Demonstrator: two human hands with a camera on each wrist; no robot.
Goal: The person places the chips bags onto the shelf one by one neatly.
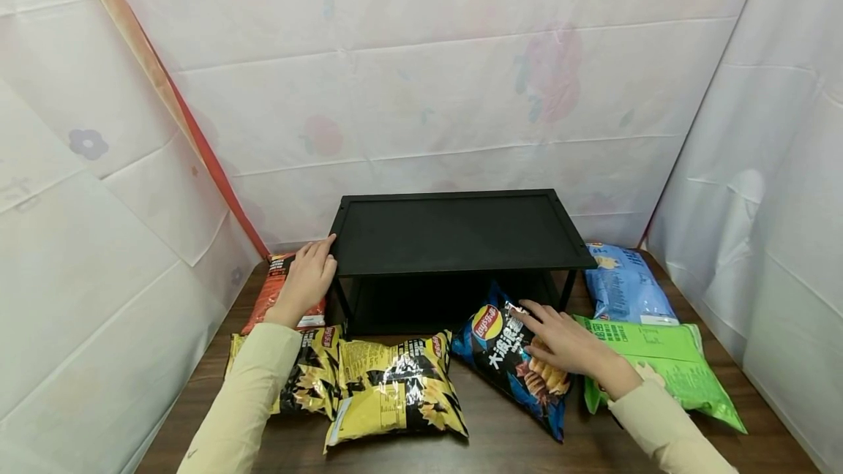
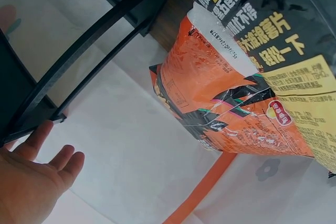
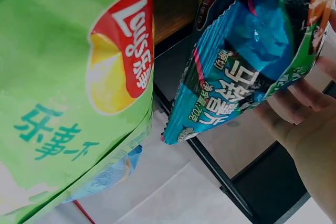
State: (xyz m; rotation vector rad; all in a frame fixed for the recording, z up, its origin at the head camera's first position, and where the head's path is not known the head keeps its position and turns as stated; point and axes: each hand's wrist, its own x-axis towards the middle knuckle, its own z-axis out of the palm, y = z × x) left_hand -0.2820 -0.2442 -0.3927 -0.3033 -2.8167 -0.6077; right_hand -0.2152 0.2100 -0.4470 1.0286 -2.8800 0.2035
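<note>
In the head view my left hand [image 1: 308, 276] touches the left edge of a low black shelf [image 1: 454, 232], fingers extended along its corner. The left wrist view shows its fingertips right at the black frame, other fingers loose. My right hand [image 1: 560, 339] grips a dark blue bag of wavy potato chips [image 1: 510, 357] by its right side, the bag tilted in front of the shelf's right half. In the right wrist view, fingers curl about the edge of this bag [image 3: 236, 77]. A green chip bag [image 1: 665, 364] lies beside the right wrist.
Two yellow-and-black chip bags [image 1: 398, 390] lie at the front left of the brown table [image 1: 487, 448]. Behind the left forearm is an orange-red chip bag [image 1: 273, 291]. A light blue bag [image 1: 626, 284] lies right of the shelf. White cloth walls [image 1: 421, 93] enclose the table.
</note>
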